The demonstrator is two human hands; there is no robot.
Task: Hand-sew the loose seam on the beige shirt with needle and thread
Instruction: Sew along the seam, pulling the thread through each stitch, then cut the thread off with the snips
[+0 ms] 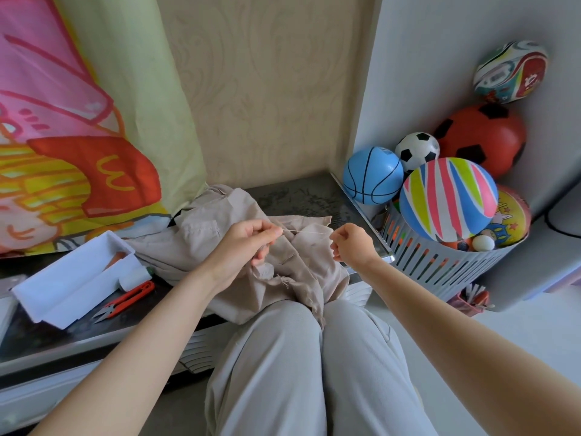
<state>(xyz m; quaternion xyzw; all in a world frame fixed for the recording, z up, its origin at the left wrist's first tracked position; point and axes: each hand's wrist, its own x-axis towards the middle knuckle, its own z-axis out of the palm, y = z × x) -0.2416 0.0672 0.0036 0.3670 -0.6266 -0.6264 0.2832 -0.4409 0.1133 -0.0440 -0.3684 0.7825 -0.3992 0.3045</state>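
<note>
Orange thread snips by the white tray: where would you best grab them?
Probably pinch the thread snips by their orange handles, from above on the side away from the white tray: they lie flat, metal tips pointing toward the near edge of the table.

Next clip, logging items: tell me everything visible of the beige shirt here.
The beige shirt is thin, woven-looking cloth, crumpled in a heap on the dark tabletop, with one part hanging over the edge onto the person's lap. A stitched pocket and a frayed raw edge show. The left hand rests on it, pinching a taut thread that runs above the cloth to the right hand and its grip.
</note>
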